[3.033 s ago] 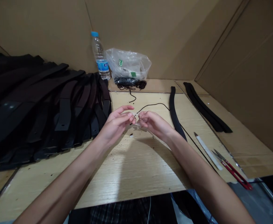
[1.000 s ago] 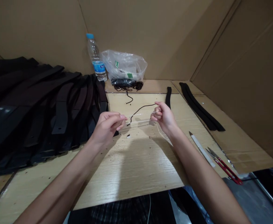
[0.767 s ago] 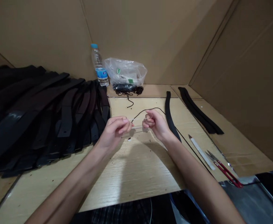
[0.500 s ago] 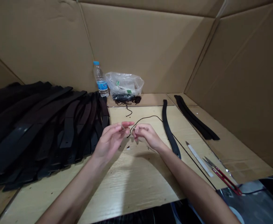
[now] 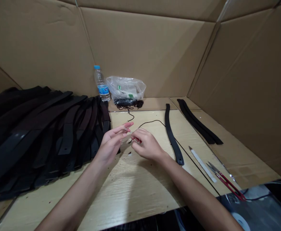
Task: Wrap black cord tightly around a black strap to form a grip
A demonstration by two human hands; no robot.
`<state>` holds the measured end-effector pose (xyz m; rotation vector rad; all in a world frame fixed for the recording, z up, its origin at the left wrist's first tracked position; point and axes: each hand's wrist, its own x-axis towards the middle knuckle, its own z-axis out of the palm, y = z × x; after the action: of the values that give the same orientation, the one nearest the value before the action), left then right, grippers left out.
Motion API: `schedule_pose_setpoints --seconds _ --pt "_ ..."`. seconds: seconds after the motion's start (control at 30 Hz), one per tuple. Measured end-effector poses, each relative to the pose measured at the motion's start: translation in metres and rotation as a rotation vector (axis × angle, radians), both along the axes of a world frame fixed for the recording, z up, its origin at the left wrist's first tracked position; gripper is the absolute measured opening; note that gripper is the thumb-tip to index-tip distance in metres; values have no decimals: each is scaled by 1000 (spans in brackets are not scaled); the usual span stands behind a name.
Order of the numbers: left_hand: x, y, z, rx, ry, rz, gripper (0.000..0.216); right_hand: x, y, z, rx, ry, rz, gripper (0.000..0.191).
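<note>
A blue-capped water bottle [image 5: 103, 86] stands by the cardboard wall [image 5: 145, 48], just beside a clear plastic bag [image 5: 128, 87]. Dark straps [image 5: 34, 131] lie heaped at the left of the counter [image 5: 106, 199]; toward its right, a white, dark-tipped pencil [image 5: 202, 164] lies near red-handled snips [image 5: 227, 182]

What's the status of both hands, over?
Left hand extended, right hand curled, close together. Thin pale strand between them, grip unclear. Thin black cord lying close by.

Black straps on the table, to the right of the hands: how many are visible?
3. One black strap lies nearer to the right hand; a pair of straps lies close together farther right. Another could be hidden under them.
</note>
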<state>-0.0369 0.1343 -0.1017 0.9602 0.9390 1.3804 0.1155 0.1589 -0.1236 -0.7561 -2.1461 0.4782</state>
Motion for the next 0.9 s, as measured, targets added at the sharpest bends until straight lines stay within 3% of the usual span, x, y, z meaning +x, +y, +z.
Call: schedule_pose_setpoints --seconds 0.07,0.13,0.23,0.3,0.5,0.63,0.8,0.9 --pt "-3 1 1 0 10 21 17 -2 -1 -1 -110 24 31 10" --pt "-6 1 2 19 36 27 9 -3 -2 -2 -339 124 81 5" --pt "-10 1 2 66 140 -1 25 -3 -1 -1 -721 332 172 11" --pt "-10 0 1 105 217 -5 26 -1 0 3 -856 435 204 14" --pt "-9 3 -4 108 298 -52 11 3 1 11 -947 580 253 12" --pt "-9 4 -5 -1 253 -65 22 5 2 10 -926 556 262 10" --pt "-10 5 -2 9 171 -67 17 3 2 8 -965 574 247 14" --pt "-12 5 -1 12 256 -106 15 2 3 8 -971 587 223 15"
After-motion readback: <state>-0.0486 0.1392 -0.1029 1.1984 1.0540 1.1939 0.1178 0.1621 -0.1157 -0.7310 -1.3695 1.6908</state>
